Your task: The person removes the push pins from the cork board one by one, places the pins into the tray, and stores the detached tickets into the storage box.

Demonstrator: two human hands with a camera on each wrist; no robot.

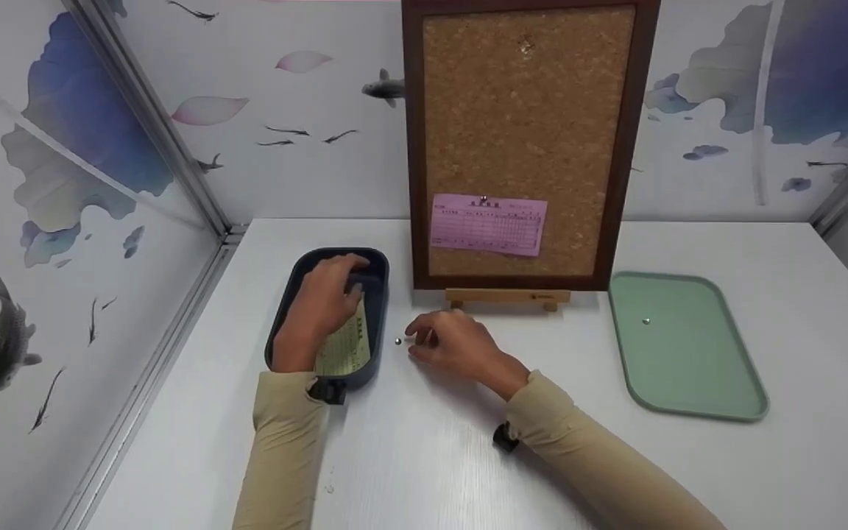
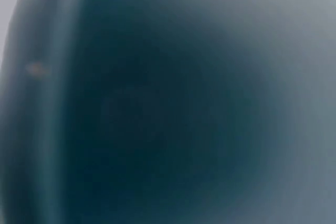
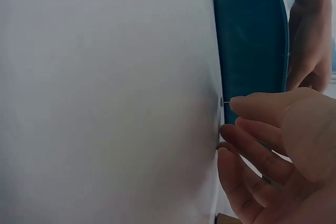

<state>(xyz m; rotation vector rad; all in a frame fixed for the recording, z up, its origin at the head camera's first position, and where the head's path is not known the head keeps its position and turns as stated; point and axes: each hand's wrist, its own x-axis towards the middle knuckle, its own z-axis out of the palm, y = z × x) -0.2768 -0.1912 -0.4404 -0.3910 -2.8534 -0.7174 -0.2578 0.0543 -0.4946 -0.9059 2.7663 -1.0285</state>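
Note:
A dark blue bin (image 1: 382, 324) stands on the left of the table, with a yellow printed slip (image 1: 343, 350) lying in it. My left hand (image 1: 324, 298) reaches into this bin above the slip, thumb and index finger spread apart. Just outside the bin's right wall, a silver pushpin (image 1: 398, 341) sits on the table with its needle pointing up. My right hand (image 1: 457, 342) is beside the pushpin, its fingers bent loosely and parted from the thumb. In the right wrist view the thumb tip overlaps the needle (image 3: 227, 102). The left wrist view is only a dark blue blur.
A framed cork board (image 1: 520, 132) stands on a wooden easel (image 1: 509, 296) at the back, with a pink form (image 1: 488, 227) pinned low on it. To the right lies a green tray (image 1: 689, 361) holding another pushpin (image 1: 645, 321). Printed panels (image 1: 306, 177) enclose the table.

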